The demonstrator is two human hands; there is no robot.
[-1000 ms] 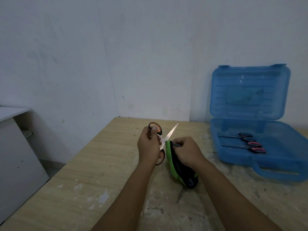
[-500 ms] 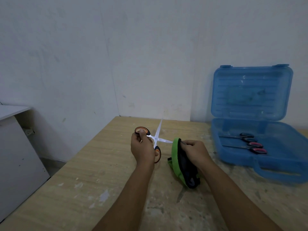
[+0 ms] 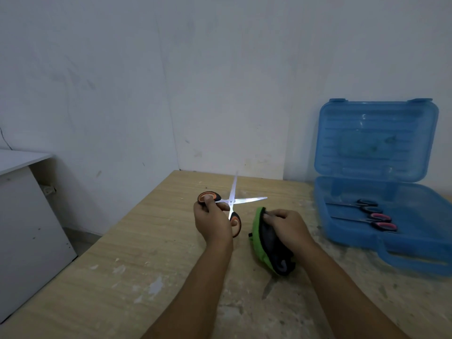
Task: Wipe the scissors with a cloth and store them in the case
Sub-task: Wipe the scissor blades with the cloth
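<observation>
A: Scissors (image 3: pixel 231 204), where?
B: Mid-frame, held above the table (image 3: pixel 146 253). The blades are spread in an X, one tip to 12 o'clock and the other to 3.

A: Grip?
B: The left hand (image 3: pixel 212 223) has the handles, with the thumb in the top loop and the fingers curled at the lower loop.

A: How will it handle?
B: Probably light. The steel is stiff and the loops are hard plastic. The blades look slick, and the edges are bare while they're open. Hold it by the loops only. Wipe along the flat from pivot to tip, never across the edge.

A: Cloth (image 3: pixel 266 248)?
B: At 4 o'clock of the scissors, clear of the blades. It's green outside and dark inside, soft and bunched, hanging limp. I can't tell whether the low end touches the table. The right hand (image 3: pixel 288 225) pinches its top edge with the fingers curled together.

A: Case (image 3: pixel 420 216)?
B: At 3 o'clock, well apart, with the lid (image 3: pixel 376 140) standing open. Two stored pairs (image 3: pixel 376 220) lie side by side, handles to 3 o'clock. I'd say there's room beside them. Close the blades first.

A: Risk?
B: The 3 o'clock tip points toward the cloth side.
</observation>
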